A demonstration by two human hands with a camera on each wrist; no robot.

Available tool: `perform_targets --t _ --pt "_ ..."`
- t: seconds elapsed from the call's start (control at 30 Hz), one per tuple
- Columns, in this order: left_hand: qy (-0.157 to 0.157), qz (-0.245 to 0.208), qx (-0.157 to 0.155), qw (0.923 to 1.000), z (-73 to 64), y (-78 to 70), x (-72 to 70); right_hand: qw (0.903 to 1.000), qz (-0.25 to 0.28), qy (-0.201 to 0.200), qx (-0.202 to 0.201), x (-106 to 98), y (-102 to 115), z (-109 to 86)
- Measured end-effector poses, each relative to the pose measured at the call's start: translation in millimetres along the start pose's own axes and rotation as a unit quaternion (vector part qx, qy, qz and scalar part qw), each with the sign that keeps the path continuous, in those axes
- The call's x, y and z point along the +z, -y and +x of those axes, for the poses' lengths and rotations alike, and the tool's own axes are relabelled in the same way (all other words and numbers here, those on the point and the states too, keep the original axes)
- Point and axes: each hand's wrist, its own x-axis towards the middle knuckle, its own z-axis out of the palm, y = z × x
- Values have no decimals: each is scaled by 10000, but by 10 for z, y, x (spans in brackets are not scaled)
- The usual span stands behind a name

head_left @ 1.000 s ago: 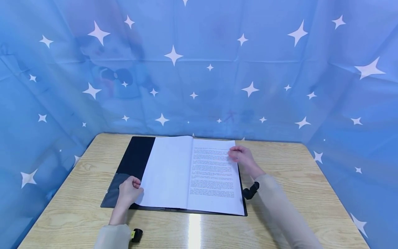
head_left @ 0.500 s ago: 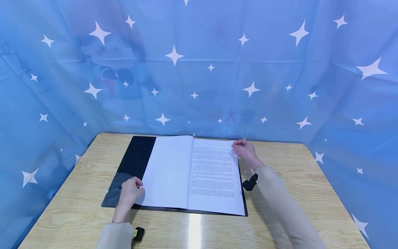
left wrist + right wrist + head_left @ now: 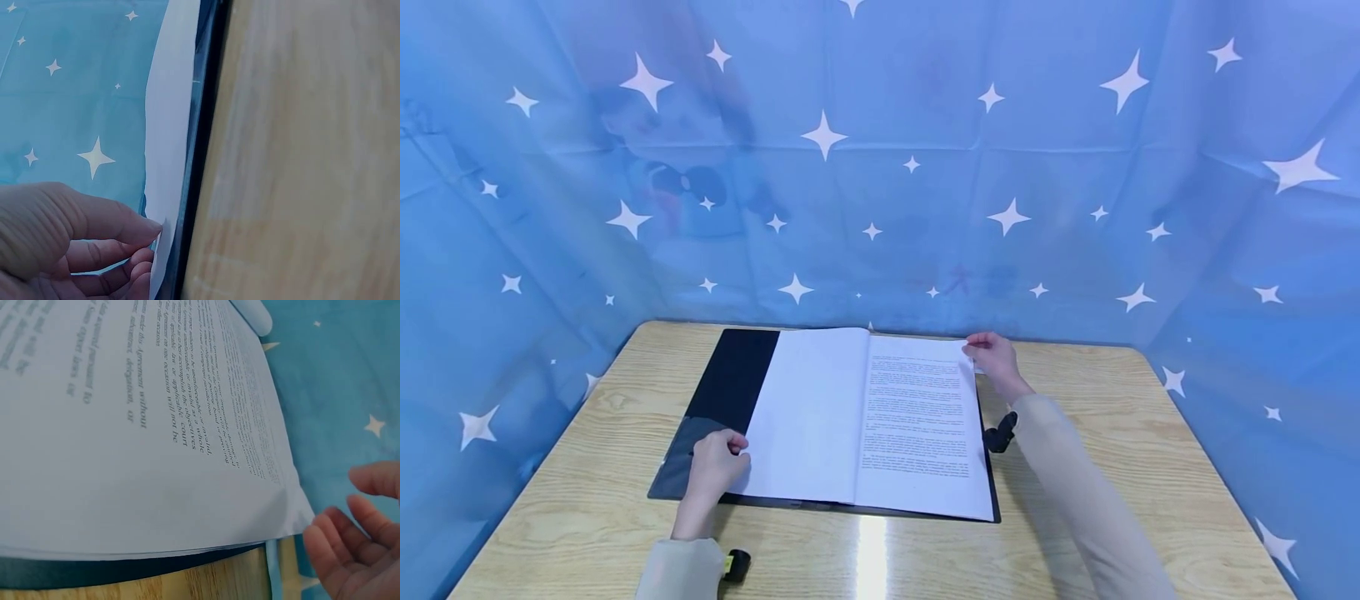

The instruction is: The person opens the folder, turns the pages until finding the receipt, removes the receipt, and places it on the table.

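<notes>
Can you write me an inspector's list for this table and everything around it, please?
Surface: wooden table, light with visible grain.
Job's things: open black folder; left page looks blank, right page is printed.
Clutter: nothing seen.
Grippers: bare hands; left hand pinches the left page's edge, right hand is at the right page's far corner, thumb apart from fingers.
Cables: nothing seen.
Surroundings: starry blue curtain.

The pages (image 3: 805, 417) were smooth, matt paper. The folder (image 3: 739, 367) looked plastic, the bench (image 3: 587, 442) glossy wood.
</notes>
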Motion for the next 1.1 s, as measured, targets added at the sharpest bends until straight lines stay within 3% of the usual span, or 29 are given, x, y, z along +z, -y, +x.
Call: perform_targets --t 0.33,0.83,1.1 --pt "-62 -88 -52 9999 -11 5 -1 9975 -667 229 -28 13 19 38" --pt "-122 -87 -27 9999 -10 32 7 9960 -495 729 139 0 22 151" --pt "-129 -80 -26 9999 -5 42 9 9956 -637 690 75 23 66 156"
